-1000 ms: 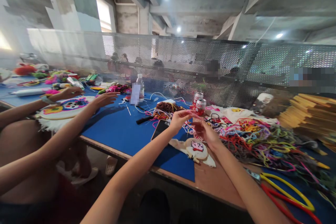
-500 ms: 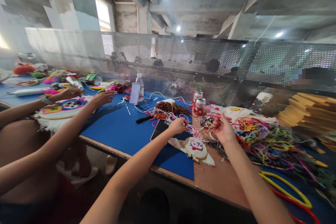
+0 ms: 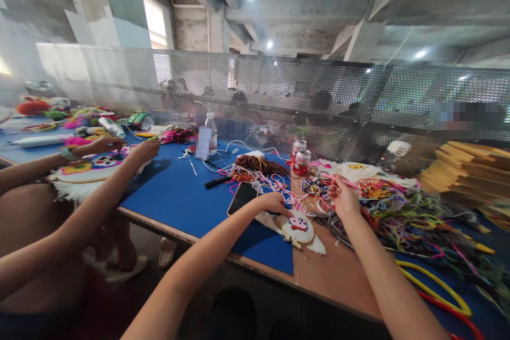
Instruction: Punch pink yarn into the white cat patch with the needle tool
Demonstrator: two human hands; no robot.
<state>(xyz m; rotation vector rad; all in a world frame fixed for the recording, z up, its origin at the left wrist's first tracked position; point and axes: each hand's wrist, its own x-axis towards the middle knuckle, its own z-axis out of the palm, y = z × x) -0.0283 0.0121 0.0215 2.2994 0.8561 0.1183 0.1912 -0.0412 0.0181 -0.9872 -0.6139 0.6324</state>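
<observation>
Lower and closer to the small embroidery hoop (image 3: 306,233) comes the worker's left hand (image 3: 274,203), which half a second ago hung over the loose yarn (image 3: 282,185); the right hand (image 3: 344,199) has barely shifted, and the pink pen-like tool (image 3: 348,183) stays with it.

Watching by the head view, I see the hoop lying flat across the edge between the blue table covering (image 3: 274,255) and the brown board (image 3: 330,276), its white cloth (image 3: 319,247) spreading out beneath; it looks light, its ring stiff, the cloth soft and likely to fold if pinched alone; the rim seems the surest hold, clear of the stitched figure in the middle.

As for the tool, I'd judge it slim, light and perhaps a little slippery, best taken round its barrel; the right hand pinches it between thumb and fingers, palm turned partly up, just before the big yarn heap (image 3: 402,207).

Meanwhile the left arm slants in past the phone (image 3: 242,197), wrist bent and fingers pointing down at the hoop's upper edge; whether they touch or grip it, I cannot tell.
</observation>
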